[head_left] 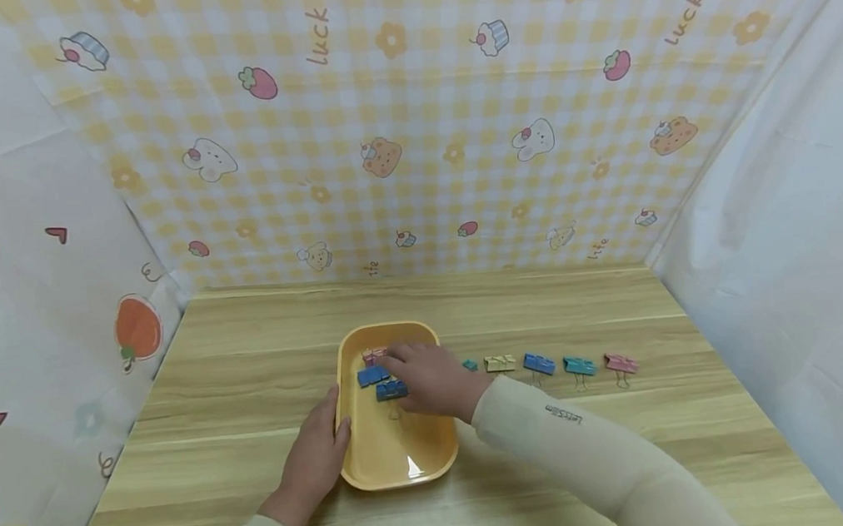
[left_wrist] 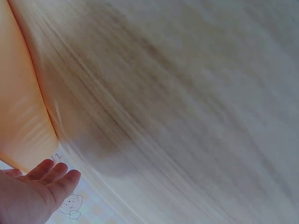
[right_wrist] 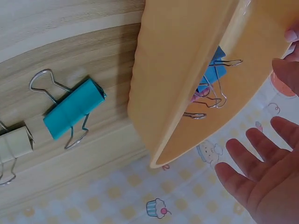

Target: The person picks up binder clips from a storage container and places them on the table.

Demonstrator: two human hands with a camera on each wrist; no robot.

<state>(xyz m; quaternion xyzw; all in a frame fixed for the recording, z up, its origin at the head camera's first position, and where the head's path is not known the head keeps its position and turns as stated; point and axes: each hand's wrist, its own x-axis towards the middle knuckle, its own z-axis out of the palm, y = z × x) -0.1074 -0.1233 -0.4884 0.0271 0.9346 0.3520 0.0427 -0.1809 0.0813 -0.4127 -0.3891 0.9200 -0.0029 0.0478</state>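
A cream sleeve [head_left: 596, 456] crosses lower right; a smooth, rounded yellow tray [head_left: 378, 455] sits lower centre. The left hand [head_left: 311, 458] touches its side, fingers straight; the right hand [head_left: 432, 379], loosely spread, apparently holds nothing, near wire-handled blue clips [head_left: 373, 376] inside.

Tray [head_left: 397, 457]: smooth moulded plastic, glossy, white glare low on its inside; teal clip [right_wrist: 74, 109]: coated metal body, smooth, low sheen; its wire handles [right_wrist: 45, 71]: bare metal, shiny; cream clip [right_wrist: 16, 142], blue clip [head_left: 539, 363] and pink clip [head_left: 621, 362]: same coated look, thin metal wire handles; tabletop [head_left: 249, 353]: wood-grain, smooth-looking, slight sheen; backdrop [head_left: 423, 112]: printed cloth, matt, faint fold lines; side sheet [head_left: 1, 183]: cloth-like, matt, wrinkled; sleeves [head_left: 581, 449]: soft-looking matt cloth.
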